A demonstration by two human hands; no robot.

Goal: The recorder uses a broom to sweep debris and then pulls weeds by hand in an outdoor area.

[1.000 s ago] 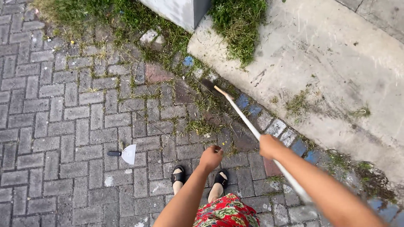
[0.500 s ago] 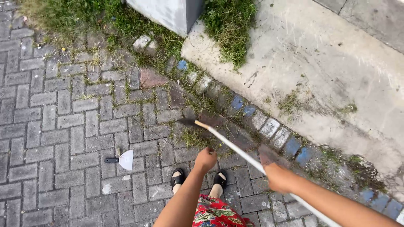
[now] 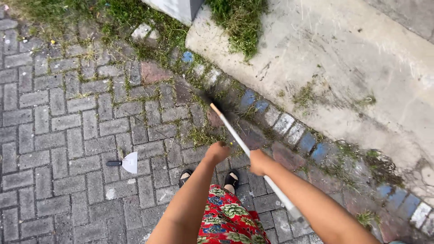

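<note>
Both hands on long white stick (image 3: 235,135): left hand (image 3: 218,152) and right hand (image 3: 259,161) fingers wrapped tight. Small scraper (image 3: 124,162) lies on bricks (image 3: 54,135) nearby.

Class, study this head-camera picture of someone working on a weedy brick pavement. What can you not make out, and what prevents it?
- Working end of the long white handle, head view: smeared dark by motion blur, so its shape is unreadable.
- Handle's near end: hidden behind the right forearm.
- Right hand: fingers curl out of sight; grip unclear.
- Left hand: whether it touches the handle cannot be told.
- Grey box: cut off by the top edge.
</note>
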